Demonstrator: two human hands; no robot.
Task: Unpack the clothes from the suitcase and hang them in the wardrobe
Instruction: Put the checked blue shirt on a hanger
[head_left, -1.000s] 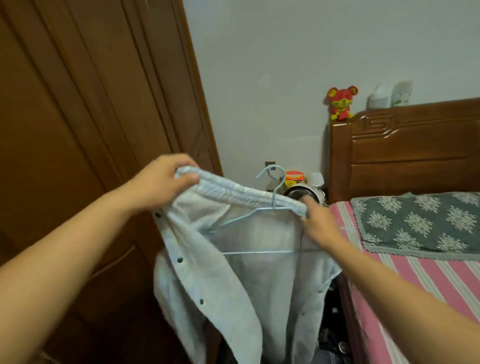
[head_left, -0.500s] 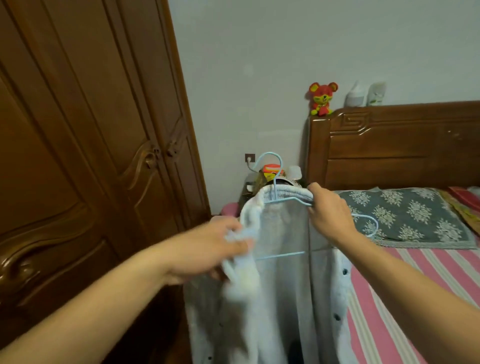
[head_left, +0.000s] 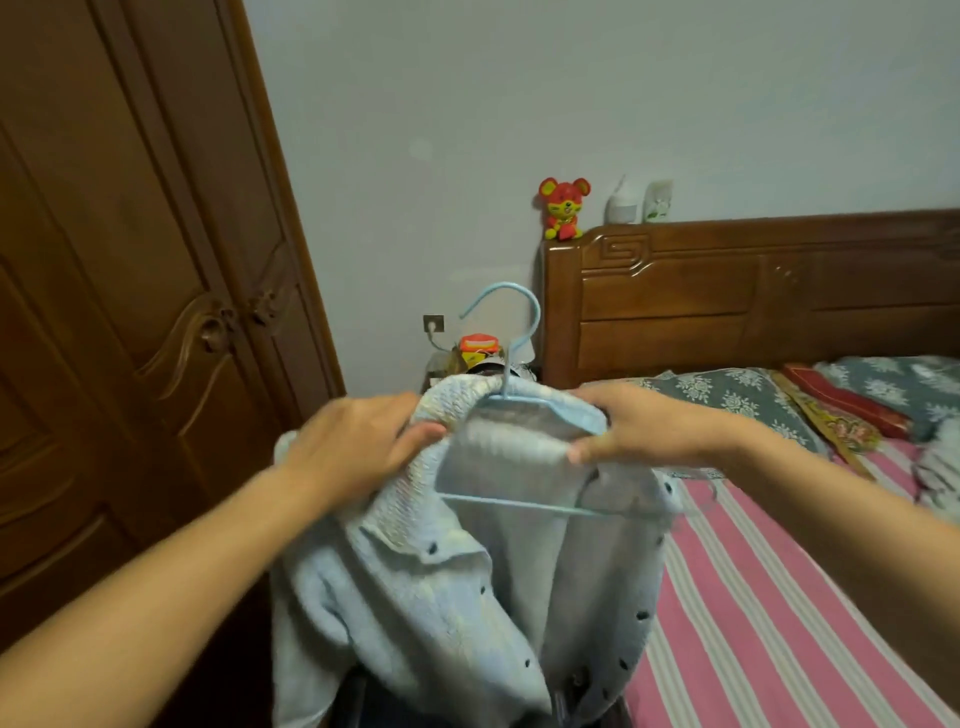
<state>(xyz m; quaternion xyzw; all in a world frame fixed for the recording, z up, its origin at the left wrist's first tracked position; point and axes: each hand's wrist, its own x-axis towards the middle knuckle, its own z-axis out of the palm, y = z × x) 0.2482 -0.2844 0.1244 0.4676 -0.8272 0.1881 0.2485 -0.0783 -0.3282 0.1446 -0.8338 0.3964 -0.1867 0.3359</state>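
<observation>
At the centre of the frame a pale blue cardigan (head_left: 415, 587) hangs from a light blue hanger (head_left: 511, 395), its body dropping toward the bottom edge with small dark buttons dotted along both open front edges. The hanger's hook curls upward just above the collar, and its thin lower bar shows across the garment's inside, running from centre left to right of centre. The left hand (head_left: 353, 447), entering from the lower left, has its fingers curled round the ribbed collar at the left shoulder of the hanger. The right hand (head_left: 644, 426), entering from the lower right, pinches the collar and the hanger's right shoulder between thumb and fingers. The two hands sit close together at the same height, with only the neck of the garment between them. The wardrobe (head_left: 130, 312) fills the left side of the frame, its carved brown doors shut, just beside the left forearm. To the right lies a bed with a pink striped sheet (head_left: 779, 597), a grey-green patterned pillow (head_left: 727, 400) and a wooden headboard (head_left: 753, 291) in the upper right. On the headboard's left end sits a red and yellow toy mouse (head_left: 563, 208), with two white bottles (head_left: 639, 200) beside it. A wall socket (head_left: 432, 323) shows behind the hook.
</observation>
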